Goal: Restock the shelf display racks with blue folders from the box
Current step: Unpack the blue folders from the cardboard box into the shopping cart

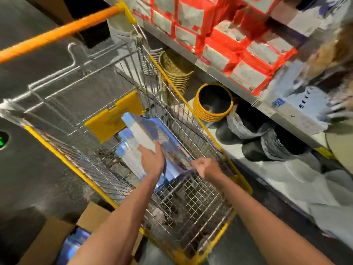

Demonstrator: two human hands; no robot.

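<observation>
Here the wire shopping cart (191, 197) with yellow trim and an orange handle (57, 34) fills the middle of the view, and shiny blue folders (145, 131) lie stacked inside it. At bottom left an open cardboard box (49, 240) shows more blue packs within. Beside the cart, a shelf (248, 148) carries stacked yellow baskets (212, 104) and tan mesh baskets (175, 69). The left hand (152, 159) lies flat on the top folder, fingers spread; the right hand (207, 167) is closed in a fist at the folder's edge, by the cart's rim.
</observation>
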